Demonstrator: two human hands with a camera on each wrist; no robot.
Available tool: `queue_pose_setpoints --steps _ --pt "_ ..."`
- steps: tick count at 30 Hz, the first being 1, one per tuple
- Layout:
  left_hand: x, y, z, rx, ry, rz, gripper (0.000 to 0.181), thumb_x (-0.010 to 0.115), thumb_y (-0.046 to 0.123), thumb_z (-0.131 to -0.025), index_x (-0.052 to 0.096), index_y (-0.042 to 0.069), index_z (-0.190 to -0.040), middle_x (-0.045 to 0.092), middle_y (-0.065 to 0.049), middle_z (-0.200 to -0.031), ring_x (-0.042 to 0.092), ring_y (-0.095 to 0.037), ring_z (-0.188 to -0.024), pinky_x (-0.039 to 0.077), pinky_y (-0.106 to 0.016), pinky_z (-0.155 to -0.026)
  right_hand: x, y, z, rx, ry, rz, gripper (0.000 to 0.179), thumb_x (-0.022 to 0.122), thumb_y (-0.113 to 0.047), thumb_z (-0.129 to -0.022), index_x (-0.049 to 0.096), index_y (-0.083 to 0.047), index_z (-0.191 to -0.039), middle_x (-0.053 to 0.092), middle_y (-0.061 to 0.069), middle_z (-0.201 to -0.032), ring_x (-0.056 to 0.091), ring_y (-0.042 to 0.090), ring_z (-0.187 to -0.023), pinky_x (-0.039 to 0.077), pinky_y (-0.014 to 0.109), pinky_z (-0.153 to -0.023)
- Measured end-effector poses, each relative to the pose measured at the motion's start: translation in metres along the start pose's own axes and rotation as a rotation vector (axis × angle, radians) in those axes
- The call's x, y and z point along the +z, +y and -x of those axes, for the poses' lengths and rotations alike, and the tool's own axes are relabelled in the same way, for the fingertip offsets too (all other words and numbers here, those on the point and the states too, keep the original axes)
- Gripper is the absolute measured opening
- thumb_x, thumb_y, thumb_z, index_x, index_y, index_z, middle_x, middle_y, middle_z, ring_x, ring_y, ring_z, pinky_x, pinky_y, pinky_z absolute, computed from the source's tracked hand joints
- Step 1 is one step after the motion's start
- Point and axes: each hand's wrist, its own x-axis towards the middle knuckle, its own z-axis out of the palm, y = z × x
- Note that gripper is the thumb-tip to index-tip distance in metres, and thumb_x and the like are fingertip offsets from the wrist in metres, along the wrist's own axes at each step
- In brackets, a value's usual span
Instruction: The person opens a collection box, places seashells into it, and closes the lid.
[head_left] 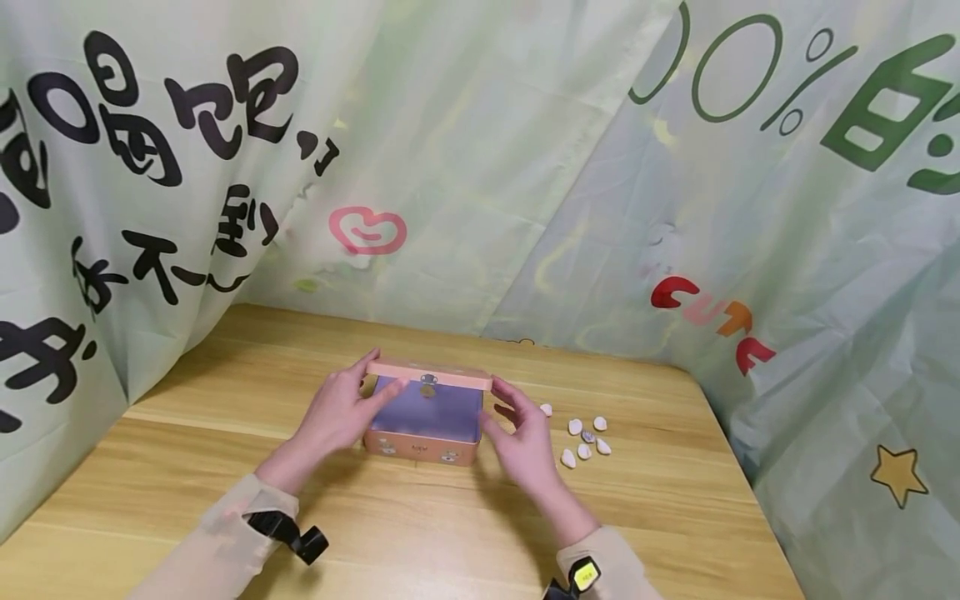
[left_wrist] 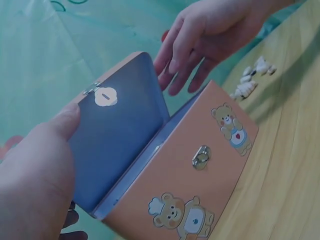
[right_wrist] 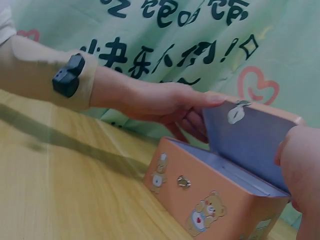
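Observation:
An orange-pink tin box (head_left: pixel 431 450) with bear pictures stands on the table, its hinged lid (left_wrist: pixel 117 142) raised and its blue-grey inside showing. At the lid's left edge is my left hand (head_left: pixel 337 408); its thumb lies on the front rim and its other fingers reach behind, gripping the lid. My right hand (head_left: pixel 525 437) is by the lid's right side with relaxed, spread fingers; in the left wrist view they look apart from it. A metal clasp (left_wrist: pixel 201 157) sits on the box front, and a hanging latch plate (left_wrist: pixel 106 96) on the lid. The box's floor is hidden.
Several small white shell-like pieces (head_left: pixel 584 451) lie on the wooden table (head_left: pixel 660 500) to the right of the box. A printed cloth curtain (head_left: pixel 480 167) hangs behind the table and along both sides.

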Motion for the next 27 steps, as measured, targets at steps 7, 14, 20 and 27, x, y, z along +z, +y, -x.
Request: queue_pose_setpoints --steps 7,14,20,27 --pt "0.005 0.004 0.0 -0.011 0.069 0.13 0.097 0.058 0.067 -0.101 0.037 -0.008 -0.158 0.07 -0.034 -0.115 0.064 -0.047 -0.121 0.056 -0.053 -0.094 0.007 0.002 0.003 -0.044 -0.068 0.191 0.069 0.076 -0.006 -0.097 0.043 0.003 -0.158 0.045 0.013 -0.162 0.044 0.026 -0.147 0.04 0.041 -0.116" --pt "0.004 -0.002 -0.003 -0.019 0.035 0.271 0.093 0.064 0.058 -0.102 0.032 -0.007 -0.16 0.039 -0.028 -0.158 0.055 -0.048 -0.132 0.045 -0.052 -0.108 0.005 0.002 -0.002 -0.07 -0.095 0.252 0.077 0.077 -0.009 -0.096 0.037 0.002 -0.161 0.038 0.015 -0.164 0.038 0.027 -0.15 0.03 0.04 -0.121" --pt "0.003 -0.013 -0.007 0.04 -0.001 0.32 0.083 0.066 0.049 -0.104 0.036 -0.006 -0.159 0.039 -0.026 -0.158 0.054 -0.047 -0.133 0.047 -0.048 -0.105 0.003 0.002 -0.009 -0.103 -0.106 0.286 0.077 0.076 -0.01 -0.097 0.035 0.003 -0.161 0.038 0.017 -0.164 0.037 0.026 -0.15 0.03 0.04 -0.121" --pt "-0.002 -0.018 -0.014 0.07 -0.042 0.334 0.067 0.066 0.032 -0.108 0.039 -0.004 -0.158 0.04 -0.022 -0.159 0.053 -0.043 -0.135 0.047 -0.049 -0.107 0.0 0.001 -0.021 -0.117 -0.126 0.291 0.075 0.075 -0.008 -0.097 0.036 0.006 -0.16 0.039 0.018 -0.163 0.038 0.028 -0.149 0.031 0.041 -0.121"
